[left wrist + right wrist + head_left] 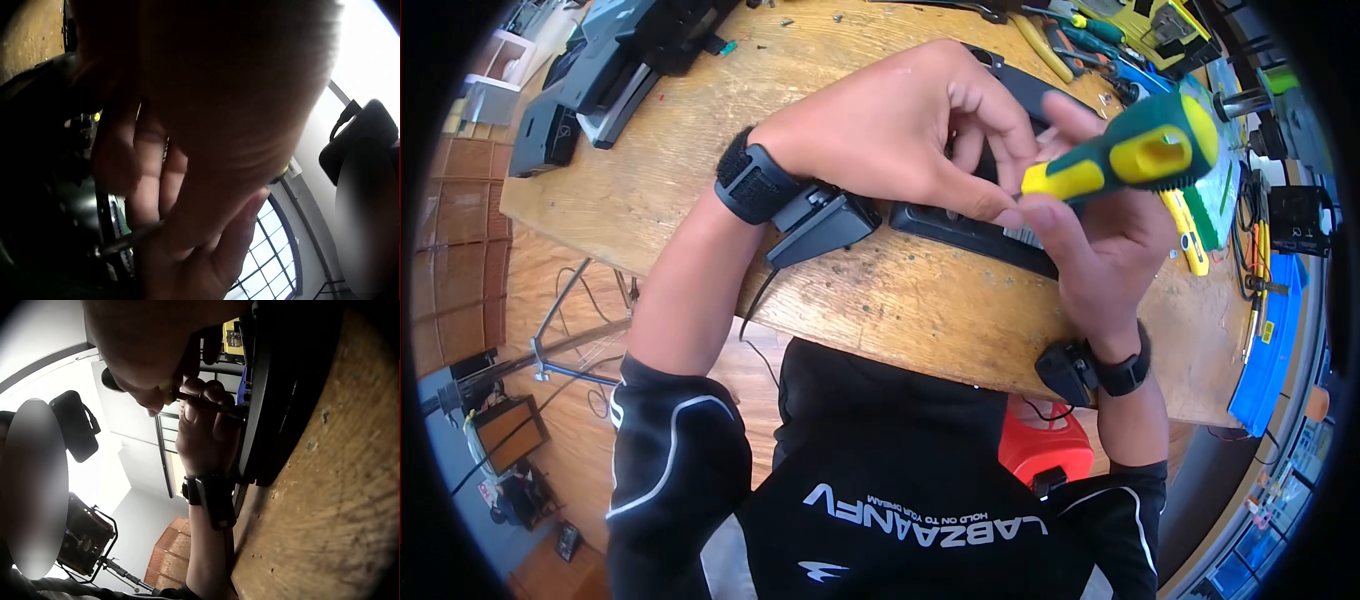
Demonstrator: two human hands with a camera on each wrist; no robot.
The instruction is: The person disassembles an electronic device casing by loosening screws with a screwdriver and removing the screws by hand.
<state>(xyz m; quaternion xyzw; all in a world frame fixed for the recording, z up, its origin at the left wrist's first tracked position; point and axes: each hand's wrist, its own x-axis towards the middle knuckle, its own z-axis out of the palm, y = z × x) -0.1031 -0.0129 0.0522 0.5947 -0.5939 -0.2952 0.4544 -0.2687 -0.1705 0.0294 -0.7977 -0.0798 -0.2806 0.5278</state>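
Observation:
A screwdriver with a green and yellow handle [1145, 150] slants over a long black case [925, 222] on the workbench. My right hand [1115, 235] holds the handle, its thumb near the yellow collar. My left hand [890, 130] reaches across from the left with curled fingers and pinches around the metal shaft [131, 240], just below the handle. In the left wrist view the shaft's tip points into the dark interior of the case, beside a strip of green. In the right wrist view the shaft [203, 401] runs from my right hand past the left hand's fingers [215, 390] toward the case.
A bulky black device [615, 75] stands at the bench's back left. Several hand tools, including pliers [1065, 50], lie at the back right. A yellow tool [1185, 235] and a blue tray [1265, 350] are on the right. A red seat [1045, 445] shows below the front edge.

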